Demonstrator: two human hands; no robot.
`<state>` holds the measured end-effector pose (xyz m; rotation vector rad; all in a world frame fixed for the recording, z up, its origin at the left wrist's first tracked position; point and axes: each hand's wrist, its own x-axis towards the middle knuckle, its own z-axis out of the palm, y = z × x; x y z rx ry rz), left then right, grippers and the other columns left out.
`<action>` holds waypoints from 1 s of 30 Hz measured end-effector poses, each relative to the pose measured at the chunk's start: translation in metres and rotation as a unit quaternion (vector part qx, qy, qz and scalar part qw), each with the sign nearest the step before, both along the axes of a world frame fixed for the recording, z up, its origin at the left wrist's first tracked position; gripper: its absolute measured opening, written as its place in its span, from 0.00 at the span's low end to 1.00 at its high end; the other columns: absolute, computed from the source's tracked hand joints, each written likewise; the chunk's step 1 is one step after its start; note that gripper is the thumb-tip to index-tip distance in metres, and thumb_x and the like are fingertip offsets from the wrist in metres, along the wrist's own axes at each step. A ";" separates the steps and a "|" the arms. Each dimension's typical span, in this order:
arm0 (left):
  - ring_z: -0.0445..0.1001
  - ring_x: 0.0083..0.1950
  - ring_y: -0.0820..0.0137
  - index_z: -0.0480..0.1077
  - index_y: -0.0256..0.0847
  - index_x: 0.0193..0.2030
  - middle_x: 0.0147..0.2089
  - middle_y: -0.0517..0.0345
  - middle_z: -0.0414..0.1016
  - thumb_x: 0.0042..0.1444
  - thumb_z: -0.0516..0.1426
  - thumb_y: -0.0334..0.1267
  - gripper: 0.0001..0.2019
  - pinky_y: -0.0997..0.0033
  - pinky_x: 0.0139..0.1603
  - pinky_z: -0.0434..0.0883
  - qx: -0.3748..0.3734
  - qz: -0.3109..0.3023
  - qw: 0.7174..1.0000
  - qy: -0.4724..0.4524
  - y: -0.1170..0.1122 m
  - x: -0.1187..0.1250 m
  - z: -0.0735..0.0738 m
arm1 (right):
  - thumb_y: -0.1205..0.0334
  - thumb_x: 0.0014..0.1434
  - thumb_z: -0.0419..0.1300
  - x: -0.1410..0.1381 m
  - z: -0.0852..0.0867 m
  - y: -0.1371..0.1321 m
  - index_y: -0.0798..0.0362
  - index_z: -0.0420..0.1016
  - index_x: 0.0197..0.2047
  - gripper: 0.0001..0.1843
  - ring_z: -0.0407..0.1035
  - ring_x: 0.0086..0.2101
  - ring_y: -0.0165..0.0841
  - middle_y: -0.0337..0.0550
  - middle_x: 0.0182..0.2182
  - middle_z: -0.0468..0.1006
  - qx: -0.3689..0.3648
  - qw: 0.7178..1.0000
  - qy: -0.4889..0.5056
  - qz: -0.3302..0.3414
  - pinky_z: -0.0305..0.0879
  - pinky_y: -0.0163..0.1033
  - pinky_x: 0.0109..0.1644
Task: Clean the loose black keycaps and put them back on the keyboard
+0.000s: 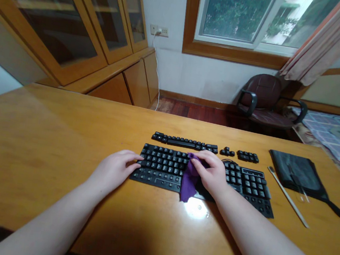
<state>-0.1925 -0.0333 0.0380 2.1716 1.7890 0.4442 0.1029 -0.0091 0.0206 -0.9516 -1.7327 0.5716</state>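
Loose keycaps (181, 144), pouch (303, 175) and brush (290, 199) lie around the keyboard (162, 163)

— From where does the head view look?
— From above the near side of the counter (43, 161), facing forward and down.
— How near is it?
— Within arm's reach: the left hand (116, 164) and right hand (211, 170) lie just below mid-frame.
— And its far field?
— Beyond the counter, the window (237, 17) at top and the cabinet (103, 49) at upper left.
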 end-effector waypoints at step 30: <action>0.74 0.47 0.62 0.76 0.42 0.44 0.46 0.52 0.78 0.57 0.51 0.42 0.15 0.63 0.51 0.69 0.006 -0.002 1.000 0.027 0.002 0.000 -0.002 | 0.63 0.56 0.60 0.000 -0.002 0.000 0.49 0.77 0.36 0.05 0.72 0.33 0.33 0.42 0.31 0.78 -0.002 1.000 -0.016 -0.006 0.70 0.41 0.39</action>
